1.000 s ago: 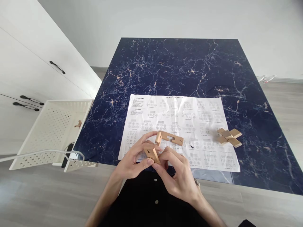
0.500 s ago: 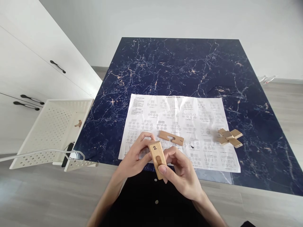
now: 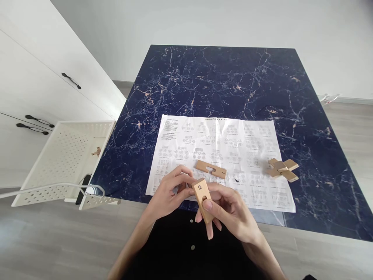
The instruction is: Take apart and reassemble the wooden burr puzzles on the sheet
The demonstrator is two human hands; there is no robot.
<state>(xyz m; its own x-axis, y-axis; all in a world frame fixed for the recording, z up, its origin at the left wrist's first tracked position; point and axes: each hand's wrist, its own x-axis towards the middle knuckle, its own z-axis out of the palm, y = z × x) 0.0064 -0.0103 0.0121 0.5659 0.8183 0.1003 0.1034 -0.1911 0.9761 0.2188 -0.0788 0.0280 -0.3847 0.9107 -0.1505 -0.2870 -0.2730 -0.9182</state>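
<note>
Wooden block "2" (image 3: 199,192), over near edge of worktop (image 3: 221,89); pinched by fingers of my right hand (image 3: 234,214). Left hand (image 3: 170,192): grip, I cannot tell. Slack pinch could drop it.

The right thumb (image 3: 212,207) covers part of the opening in a wooden block marked 2 (image 3: 200,189), whose underside is hidden by the fingers behind it. The left hand's (image 3: 171,193) foremost fingertips vanish behind the block's upper end, leaving their grip unclear. Beyond the fingers, the print on a paper sheet (image 3: 247,194), its near edge partly covered by the hands, is too small to read. Far left of the fingers, a small wooden piece (image 3: 96,151) is too tiny to make out, and a white cable (image 3: 58,187) leaves the frame. Well right of them, the bottom edge crops a black shape (image 3: 310,277).
</note>
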